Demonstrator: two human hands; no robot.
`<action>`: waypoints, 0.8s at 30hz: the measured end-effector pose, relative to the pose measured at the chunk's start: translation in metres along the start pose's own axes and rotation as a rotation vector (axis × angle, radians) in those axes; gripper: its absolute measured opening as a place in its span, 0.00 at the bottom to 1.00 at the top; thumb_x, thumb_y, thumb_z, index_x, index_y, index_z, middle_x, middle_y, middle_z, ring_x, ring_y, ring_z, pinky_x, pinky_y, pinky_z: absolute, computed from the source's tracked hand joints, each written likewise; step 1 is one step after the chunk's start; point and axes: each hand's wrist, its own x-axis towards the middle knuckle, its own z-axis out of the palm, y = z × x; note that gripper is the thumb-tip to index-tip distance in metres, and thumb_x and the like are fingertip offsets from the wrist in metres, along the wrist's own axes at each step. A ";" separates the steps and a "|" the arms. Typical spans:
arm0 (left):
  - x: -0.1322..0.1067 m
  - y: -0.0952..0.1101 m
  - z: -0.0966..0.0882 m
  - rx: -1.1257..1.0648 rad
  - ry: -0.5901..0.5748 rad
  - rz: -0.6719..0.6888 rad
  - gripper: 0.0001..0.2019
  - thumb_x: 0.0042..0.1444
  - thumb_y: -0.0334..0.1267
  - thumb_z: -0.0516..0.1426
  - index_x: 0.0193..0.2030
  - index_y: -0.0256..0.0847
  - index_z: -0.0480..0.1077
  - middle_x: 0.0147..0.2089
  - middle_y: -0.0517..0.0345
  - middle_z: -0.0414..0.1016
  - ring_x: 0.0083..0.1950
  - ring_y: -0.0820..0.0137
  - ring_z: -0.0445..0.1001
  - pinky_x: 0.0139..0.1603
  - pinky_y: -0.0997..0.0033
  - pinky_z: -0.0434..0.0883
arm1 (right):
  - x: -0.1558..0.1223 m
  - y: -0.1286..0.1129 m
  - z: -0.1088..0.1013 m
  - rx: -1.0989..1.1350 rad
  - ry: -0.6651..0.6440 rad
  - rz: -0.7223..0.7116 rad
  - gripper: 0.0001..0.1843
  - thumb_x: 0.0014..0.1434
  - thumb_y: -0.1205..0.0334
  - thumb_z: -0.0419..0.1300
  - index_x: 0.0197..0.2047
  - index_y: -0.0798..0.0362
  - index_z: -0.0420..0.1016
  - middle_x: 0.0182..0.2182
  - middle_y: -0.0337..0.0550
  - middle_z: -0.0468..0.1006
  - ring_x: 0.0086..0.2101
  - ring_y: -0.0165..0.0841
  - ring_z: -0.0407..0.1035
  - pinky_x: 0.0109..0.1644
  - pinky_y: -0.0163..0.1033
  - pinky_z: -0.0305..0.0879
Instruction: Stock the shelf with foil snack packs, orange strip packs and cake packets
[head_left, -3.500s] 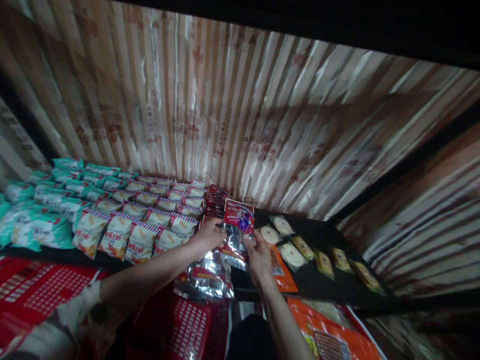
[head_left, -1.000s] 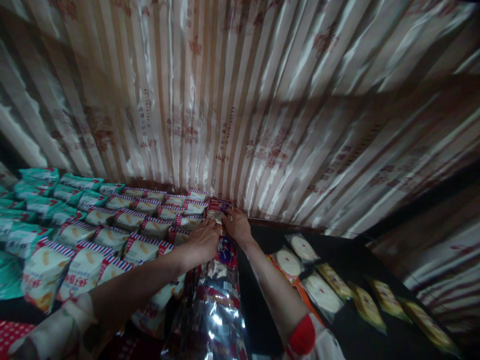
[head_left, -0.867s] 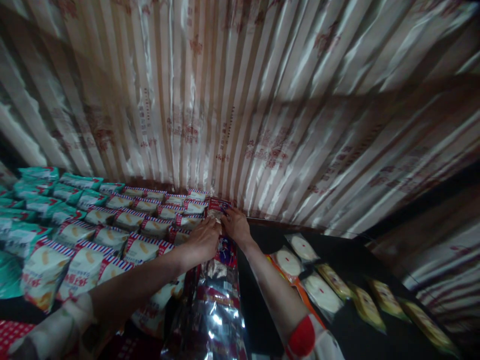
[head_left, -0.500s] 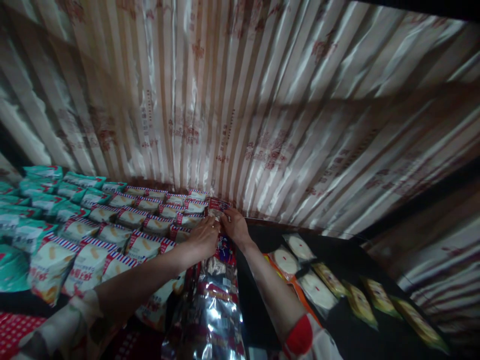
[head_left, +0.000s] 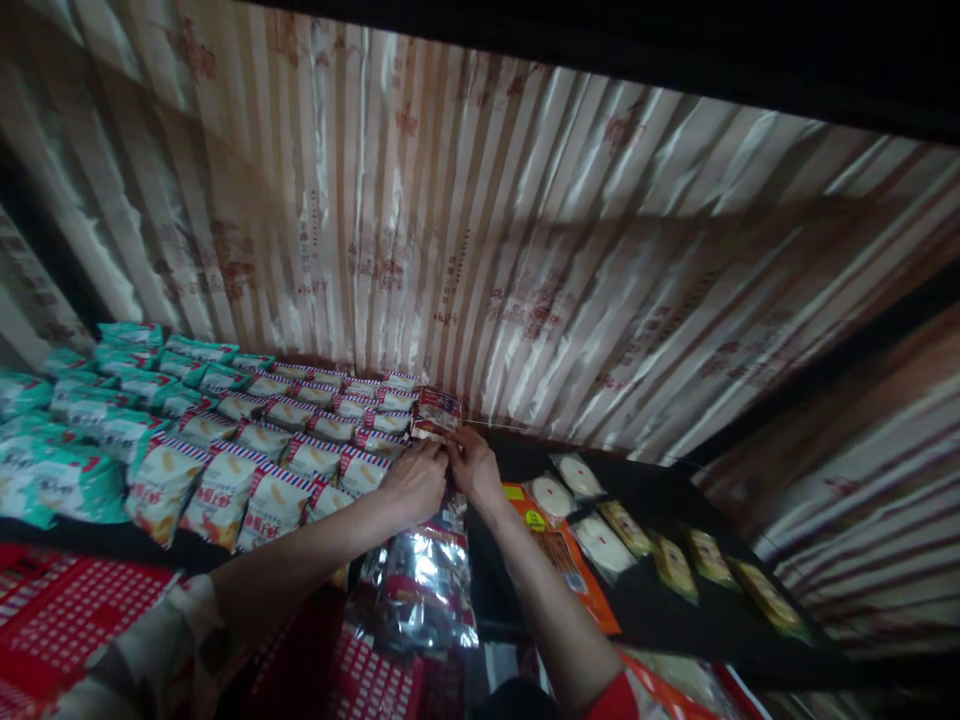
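Both my hands meet at the back of a dark shelf [head_left: 660,600]. My left hand [head_left: 418,478] and my right hand [head_left: 474,466] have their fingers curled on red and silver snack packets [head_left: 436,411] that stand in a row running from the striped back wall toward me. Shiny silver packets [head_left: 424,575] of the same row lie under my forearms at the shelf's front. Which single packet each hand grips is hidden by the fingers.
White packets with red and blue striped tops [head_left: 262,470] fill the shelf left of my hands, with teal packets [head_left: 75,440] further left. Round white cakes in clear wrap [head_left: 577,475], yellow bars [head_left: 705,560] and an orange packet [head_left: 570,570] lie to the right. A red basket [head_left: 67,610] sits below left.
My hands drew back a little from the back wall along the red packet row, and the view tilted down, showing the red basket again. Earlier I held one red packet up in front.
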 end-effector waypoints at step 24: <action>-0.205 0.024 0.023 -0.265 -0.171 -0.072 0.14 0.57 0.29 0.45 0.38 0.37 0.71 0.42 0.52 0.74 0.46 0.70 0.70 0.53 0.71 0.65 | -0.209 -0.114 0.022 0.138 -0.274 -0.006 0.21 0.56 0.71 0.47 0.48 0.50 0.72 0.42 0.45 0.77 0.44 0.35 0.69 0.52 0.42 0.63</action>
